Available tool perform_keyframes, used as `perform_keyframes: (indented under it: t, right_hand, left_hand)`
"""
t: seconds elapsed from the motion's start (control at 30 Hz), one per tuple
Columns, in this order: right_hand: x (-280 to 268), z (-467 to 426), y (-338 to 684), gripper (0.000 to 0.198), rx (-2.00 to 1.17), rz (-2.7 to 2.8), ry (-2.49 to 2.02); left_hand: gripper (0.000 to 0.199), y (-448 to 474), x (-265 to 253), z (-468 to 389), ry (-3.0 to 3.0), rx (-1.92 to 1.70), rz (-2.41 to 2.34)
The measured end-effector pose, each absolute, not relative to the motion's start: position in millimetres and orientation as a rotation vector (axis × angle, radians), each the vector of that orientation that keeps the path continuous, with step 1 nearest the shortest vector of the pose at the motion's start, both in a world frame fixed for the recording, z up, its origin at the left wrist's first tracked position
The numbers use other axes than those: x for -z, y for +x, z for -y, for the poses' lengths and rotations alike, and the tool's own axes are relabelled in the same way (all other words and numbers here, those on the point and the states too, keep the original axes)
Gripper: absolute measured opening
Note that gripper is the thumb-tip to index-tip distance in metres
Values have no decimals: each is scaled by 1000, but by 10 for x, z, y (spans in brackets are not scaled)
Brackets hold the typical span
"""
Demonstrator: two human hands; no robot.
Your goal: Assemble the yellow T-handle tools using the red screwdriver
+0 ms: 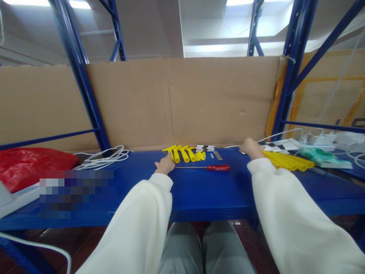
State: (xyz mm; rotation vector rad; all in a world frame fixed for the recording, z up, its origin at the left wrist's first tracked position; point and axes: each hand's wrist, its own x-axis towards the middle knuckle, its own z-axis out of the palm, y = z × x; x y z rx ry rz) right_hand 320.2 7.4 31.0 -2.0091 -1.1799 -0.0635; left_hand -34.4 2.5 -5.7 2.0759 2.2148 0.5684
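My left hand (165,164) is at the left end of a row of yellow T-shaped plastic pieces (185,155). Its thumb stands apart, and a stretched finger reaches the leftmost piece. Beyond the front edge of the row lies a screwdriver (218,168) with a red handle, its shaft pointing toward this hand. My right hand (252,148) is closed near the back of the table, its fingertips mostly hidden; what it holds I cannot make out. Beside its wrist lie several long yellow tubes (295,163). Small yellow parts (200,156), tiny screws (211,155) and a flat grey strip (218,156) lie between the hands.
Black-and-white striped pieces (205,148) lie behind the small parts. Cardboard (205,102) walls off the back of the blue table (211,194). Coiled white cable (104,158) and a red bag (34,163) are left. A checkered sheet (282,145) and green-wrapped item (322,155) are right.
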Motion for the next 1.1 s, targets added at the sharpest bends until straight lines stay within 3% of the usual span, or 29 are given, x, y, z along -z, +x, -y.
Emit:
perform_keyframes:
  t: [0.17,0.4,0.8,1.1]
  right_hand:
    - [-154,50,3686,35,144,1051,-2341]
    - [-68,107,3893,32,111,946,-2472]
    - [-153,268,3699,41,117,905,-2435]
    - [-440,310,3293,38,428,1182,-2044]
  left_hand:
    - [65,-357,55,-25,2058,-550,-2233]
    - [72,-384,85,-63,2062,-585,-2247]
    - [74,-399,101,-117,2079,-623,-2240]
    - [62,-154,-87,-16,2392,-1266,-1842]
